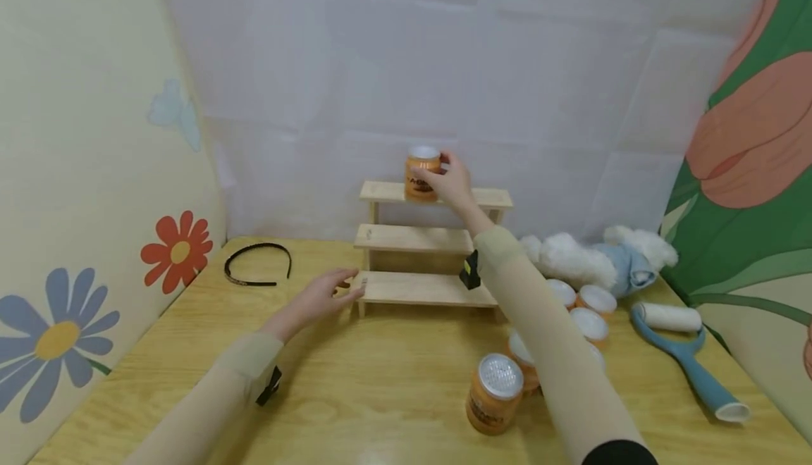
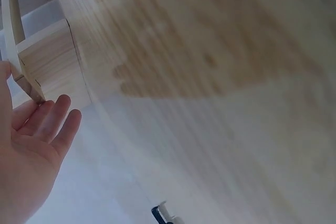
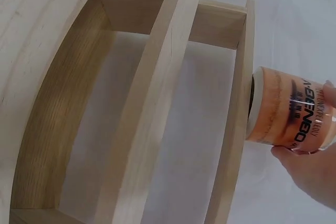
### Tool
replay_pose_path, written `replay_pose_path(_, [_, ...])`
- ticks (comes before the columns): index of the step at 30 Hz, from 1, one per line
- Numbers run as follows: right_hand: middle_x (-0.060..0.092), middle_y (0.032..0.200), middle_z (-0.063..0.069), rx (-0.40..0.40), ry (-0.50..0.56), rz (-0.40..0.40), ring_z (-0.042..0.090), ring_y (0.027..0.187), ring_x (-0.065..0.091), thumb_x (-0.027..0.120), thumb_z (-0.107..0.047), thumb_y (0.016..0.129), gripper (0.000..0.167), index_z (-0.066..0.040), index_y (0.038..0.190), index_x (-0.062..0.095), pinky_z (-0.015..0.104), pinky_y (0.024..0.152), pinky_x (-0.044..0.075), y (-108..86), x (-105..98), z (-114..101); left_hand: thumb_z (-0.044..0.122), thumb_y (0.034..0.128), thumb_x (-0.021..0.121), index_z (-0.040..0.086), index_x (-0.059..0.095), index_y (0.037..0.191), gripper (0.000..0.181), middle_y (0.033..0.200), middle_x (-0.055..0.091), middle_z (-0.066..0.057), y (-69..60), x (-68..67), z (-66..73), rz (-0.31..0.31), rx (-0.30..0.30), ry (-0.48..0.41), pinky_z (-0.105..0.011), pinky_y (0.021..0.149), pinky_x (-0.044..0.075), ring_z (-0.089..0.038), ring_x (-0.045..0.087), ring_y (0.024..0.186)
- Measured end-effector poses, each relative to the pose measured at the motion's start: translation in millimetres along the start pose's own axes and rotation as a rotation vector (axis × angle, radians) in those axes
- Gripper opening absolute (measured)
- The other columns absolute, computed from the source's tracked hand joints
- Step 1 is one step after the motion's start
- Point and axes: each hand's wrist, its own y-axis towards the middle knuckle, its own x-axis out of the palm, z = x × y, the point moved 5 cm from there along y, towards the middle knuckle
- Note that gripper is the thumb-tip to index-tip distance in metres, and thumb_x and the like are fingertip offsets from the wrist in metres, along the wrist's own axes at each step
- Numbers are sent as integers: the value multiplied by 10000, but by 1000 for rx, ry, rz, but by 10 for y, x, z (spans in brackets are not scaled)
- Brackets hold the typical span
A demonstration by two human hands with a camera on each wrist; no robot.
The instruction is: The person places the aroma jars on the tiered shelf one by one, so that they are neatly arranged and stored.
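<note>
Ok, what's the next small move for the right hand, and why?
Probably ease the orange jar down flat onto the top step: the right hand grips it upright there, but a dark sliver between jar and step in the right wrist view leaves full contact uncertain.

A black headband [image 1: 255,283] lies on the bench [image 1: 380,394], left of centre in the frame. At right lie a white plush toy [image 1: 596,261] in blue and a blue-handled lint roller [image 1: 700,377]. A pale sheet [image 1: 444,63] fills the upper middle.
</note>
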Motion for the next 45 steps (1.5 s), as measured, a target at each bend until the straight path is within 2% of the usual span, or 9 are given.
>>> replay_pose_path(4, [441,1386,128,6,19,-11,273,1247,482,743,-271,813,742,-45,1408,362,342,1022,448,7,59,-10,376,944,553,-32,399,1397,628,1394,441,-243,-11,-10,-17,5,-16,-9,-526,951,470,-393,538,1155])
replay_pose_path(11, [449,1386,128,-17,-30,-11,255,1234,469,727,-337,822,772,-78,1437,340,364,1026,435,19,110,-48,354,944,560,-43,411,1384,611,1381,454,-248,-28,-51,-3,18,-4,-8,-528,947,471,-395,544,1145])
replay_pose_path(16, [470,1354,138,12,5,13,252,1221,484,737,-336,812,776,-49,1421,350,341,1014,448,23,136,-6,352,947,555,-45,414,1382,606,1374,462,-247,-31,-38,13,8,9,9,-503,938,485,-380,553,1140])
replay_pose_path(23, [489,1325,133,9,16,33,249,1193,509,743,-339,806,773,-47,1411,361,330,986,471,38,104,25,366,942,559,-24,404,1396,619,1389,453,-234,-7,-2,29,7,-19,0,-513,950,475,-375,545,1155])
replay_pose_path(30, [457,1366,175,19,-16,-16,291,1232,476,737,-270,817,783,-27,1437,324,374,1020,445,-12,65,66,377,944,553,-19,394,1405,628,1394,445,-234,31,9,37,3,-20,-2,-520,951,471,-382,538,1160])
replay_pose_path(39, [348,1491,105,70,-110,-103,260,1362,352,680,-417,843,780,-81,1451,326,382,1097,368,-149,-74,32,337,950,554,-35,383,1404,612,1398,435,-246,46,-1,60,-2,-24,-26,-518,953,471,-389,533,1160])
replay_pose_path(45, [392,1466,112,18,-124,-122,248,1348,381,646,-417,871,731,-61,1437,349,361,1096,371,-220,-245,-1,324,954,550,-57,380,1397,608,1393,436,-256,113,-32,61,-10,-6,-28,-519,964,461,-393,529,1160])
